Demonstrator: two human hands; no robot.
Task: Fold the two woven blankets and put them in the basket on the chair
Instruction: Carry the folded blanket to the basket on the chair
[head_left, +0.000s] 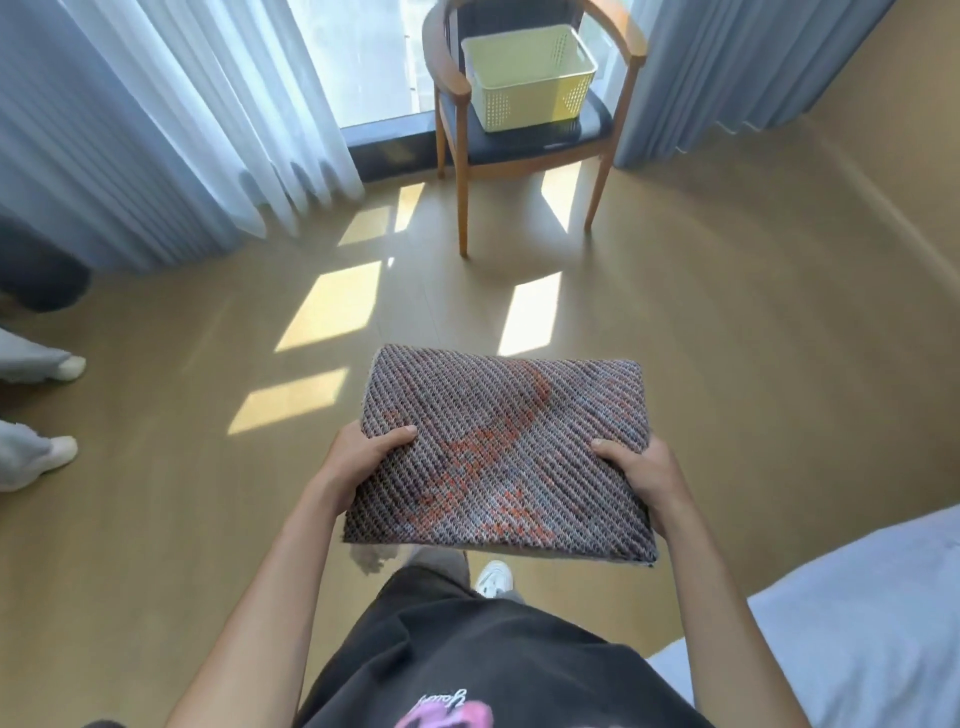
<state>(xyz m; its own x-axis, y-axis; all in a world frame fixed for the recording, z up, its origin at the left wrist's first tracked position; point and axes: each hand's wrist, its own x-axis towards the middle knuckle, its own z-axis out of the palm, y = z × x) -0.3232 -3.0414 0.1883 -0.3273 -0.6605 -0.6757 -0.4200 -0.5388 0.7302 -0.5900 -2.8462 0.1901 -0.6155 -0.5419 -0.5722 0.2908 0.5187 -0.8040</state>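
Observation:
A folded woven blanket (498, 452), grey-purple with an orange pattern, lies flat in front of me at waist height. My left hand (363, 457) grips its left edge with the thumb on top. My right hand (641, 475) holds the right edge the same way. The pale yellow plastic basket (527, 78) stands on the dark seat of a wooden armchair (452, 83) by the window, well ahead of me. I can see nothing inside the basket. I see only one blanket.
Wooden floor with sunlit patches stretches between me and the chair. Curtains (171, 119) hang left and right of the window. Another person's feet in white shoes (62, 452) stand at the left edge. A bed corner (857, 623) fills the lower right.

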